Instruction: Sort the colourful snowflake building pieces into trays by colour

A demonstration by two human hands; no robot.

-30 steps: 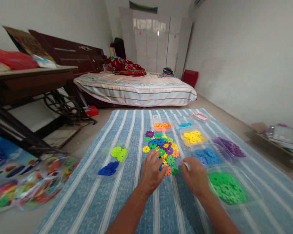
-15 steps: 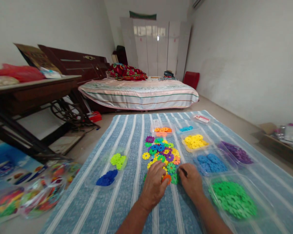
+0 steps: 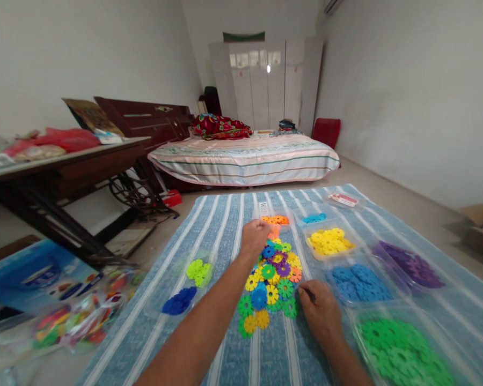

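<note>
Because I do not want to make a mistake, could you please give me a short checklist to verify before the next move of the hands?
1. Left hand near the orange discs: ok, fingertips are close to them.
2. Left hand's hold on a disc: cannot tell, the fingertips are too small and unclear.
3. Right hand apart from the left: ok, it is curled beside the mixed-colour pile.
4. Right hand without a disc: cannot tell, its fingers hide the inside.
5. Pile on the striped cloth in one colour only: not ok, several colours overlap.
6. Yellow discs unmixed: ok, only yellow shows there.
</note>
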